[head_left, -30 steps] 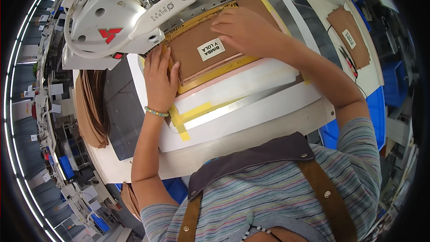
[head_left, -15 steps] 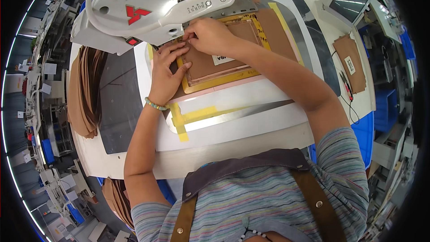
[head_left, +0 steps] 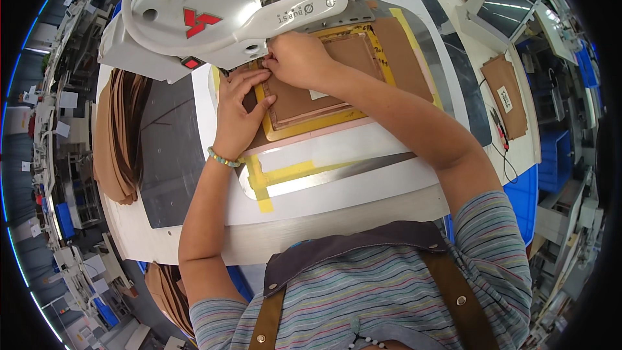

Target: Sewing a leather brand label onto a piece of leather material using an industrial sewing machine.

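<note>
A yellow-edged frame point(head_left: 314, 129) lies under the sewing machine head point(head_left: 194, 10), with a brown panel point(head_left: 291, 100) inside it. My left hand point(head_left: 236, 104) rests at the frame's left edge. Its fingers stretch toward the machine's needle area and its thumb is apart. Close to those fingertips, my right hand point(head_left: 299, 59) bends over the panel's far left corner, thumb and fingers pinched together. Whatever the pinch holds is too small or hidden to make out. A white label point(head_left: 317, 94) on the panel is partly covered by my right forearm.
Brown cut pieces point(head_left: 116, 136) are stacked at the left. Another brown stack point(head_left: 508, 97) lies at the right beside red-handled snips point(head_left: 503, 133). A metal plate with yellow tape point(head_left: 260, 185) lies nearer me. A screen point(head_left: 505, 3) stands at the far right.
My right hand has turned and shifted slightly, its fingers now further under the machine head, and the forearm covers more of the label. My left hand stays nearly in place.
</note>
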Demonstrator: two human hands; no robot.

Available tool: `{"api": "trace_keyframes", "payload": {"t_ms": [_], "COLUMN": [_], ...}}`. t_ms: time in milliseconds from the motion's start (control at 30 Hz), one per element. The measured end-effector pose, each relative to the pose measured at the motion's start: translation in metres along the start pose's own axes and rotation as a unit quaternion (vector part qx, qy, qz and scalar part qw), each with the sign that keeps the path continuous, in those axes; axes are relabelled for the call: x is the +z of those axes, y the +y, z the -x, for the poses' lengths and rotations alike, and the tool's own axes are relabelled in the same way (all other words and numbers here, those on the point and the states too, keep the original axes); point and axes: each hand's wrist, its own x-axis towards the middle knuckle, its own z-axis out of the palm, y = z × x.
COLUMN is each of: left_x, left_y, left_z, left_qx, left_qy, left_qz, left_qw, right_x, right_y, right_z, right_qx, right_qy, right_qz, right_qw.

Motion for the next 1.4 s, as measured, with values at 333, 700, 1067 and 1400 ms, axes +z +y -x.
{"api": "trace_keyframes", "payload": {"t_ms": [333, 700, 1067, 1400], "left_x": [0.003, 0.003, 0.003, 0.001], "left_y": [0.006, 0.017, 0.018, 0.02], "left_z": [0.003, 0.007, 0.006, 0.005], "left_qx": [-0.025, 0.043, 0.062, 0.069], "left_qy": [0.041, 0.009, -0.007, -0.024], "left_qz": [0.018, -0.179, -0.22, -0.183], "left_qw": [0.999, 0.983, 0.974, 0.98], "right_x": [0.0, -0.001, -0.007, -0.006], "right_y": [-0.008, 0.01, 0.02, 0.022], "right_z": [-0.003, 0.014, 0.038, 0.031], "right_qx": [0.062, -0.012, -0.234, -0.183], "right_qy": [-0.016, 0.037, 0.056, 0.017], "right_qz": [0.033, -0.051, 0.084, 0.004], "right_qw": [0.997, 0.998, 0.967, 0.983]}}
